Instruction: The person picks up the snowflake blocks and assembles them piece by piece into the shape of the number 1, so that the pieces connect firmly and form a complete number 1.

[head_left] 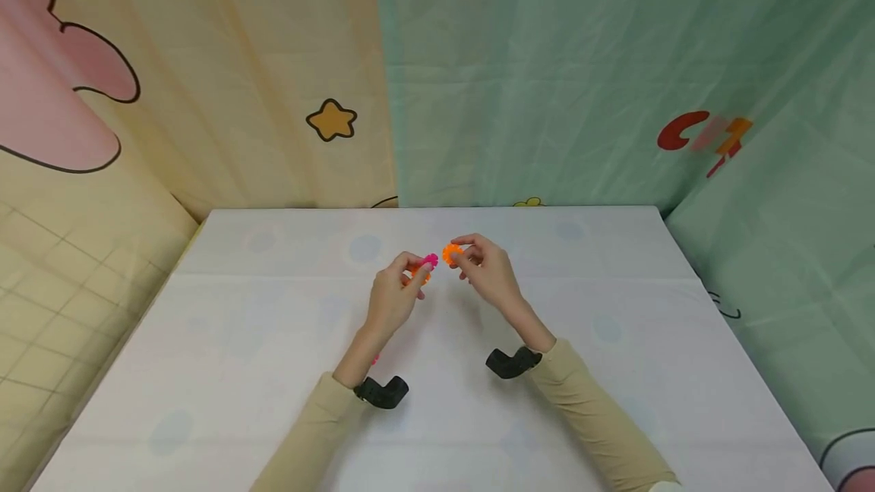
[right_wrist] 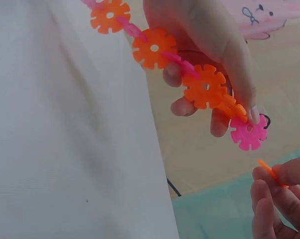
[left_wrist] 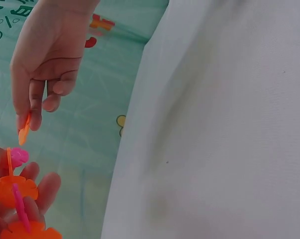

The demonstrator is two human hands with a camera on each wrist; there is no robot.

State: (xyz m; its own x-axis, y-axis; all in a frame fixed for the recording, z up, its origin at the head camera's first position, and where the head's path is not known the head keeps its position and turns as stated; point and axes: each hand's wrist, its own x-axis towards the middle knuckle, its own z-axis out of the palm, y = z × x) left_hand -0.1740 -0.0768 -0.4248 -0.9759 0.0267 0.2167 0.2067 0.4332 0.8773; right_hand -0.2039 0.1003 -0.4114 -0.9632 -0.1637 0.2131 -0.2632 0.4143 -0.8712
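Note:
My left hand [head_left: 393, 294] pinches one end of a chain of notched plastic snowflake discs [right_wrist: 154, 48], orange and pink, slotted into each other. A pink disc [right_wrist: 249, 138] sticks out past the fingertips at this end. The rest of the chain hangs along the palm toward the wrist, its tail showing beside the forearm in the head view. Between thumb and fingers, my right hand [head_left: 494, 275] holds a single orange disc [head_left: 451, 253]. That disc faces the pink one edge to edge, with a small gap between them. Both hands are above the table.
A white cloth with pale dots covers the table [head_left: 273, 370]. Printed curtains [head_left: 547, 82] hang behind it and at both sides. Each wrist wears a black camera mount [head_left: 514, 363].

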